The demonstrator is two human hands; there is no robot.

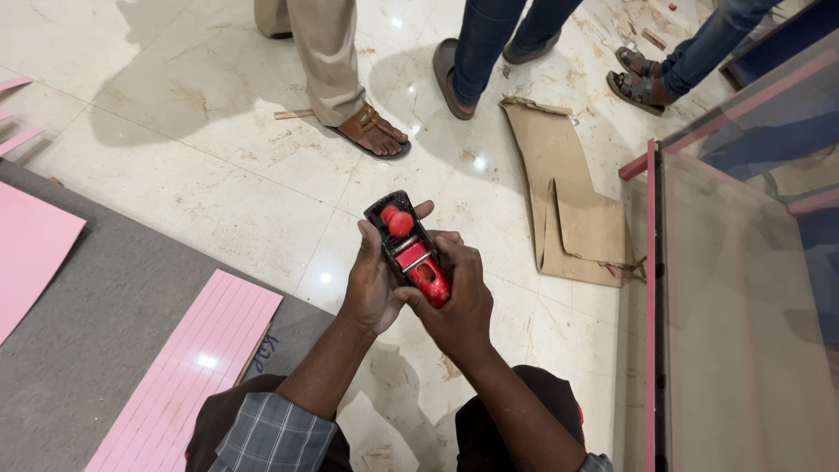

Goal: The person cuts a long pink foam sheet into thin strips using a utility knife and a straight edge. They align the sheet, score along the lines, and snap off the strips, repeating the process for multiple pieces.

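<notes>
We hold a small red and black metal hand plane (411,249) in the middle of the view, above the pale marble floor (218,183). Our left hand (371,280) wraps its left side, our right hand (459,293) closes around its near end. A pink ribbed panel (192,367) lies near left, torn brown cardboard (568,210) far right.

cardboard (572,205) flat on tiled floor (218,201) | pink panels (188,367) on grey mat (96,323) | glass case (743,288) (pink-edged) | three bystanders' feet (371,131)
</notes>
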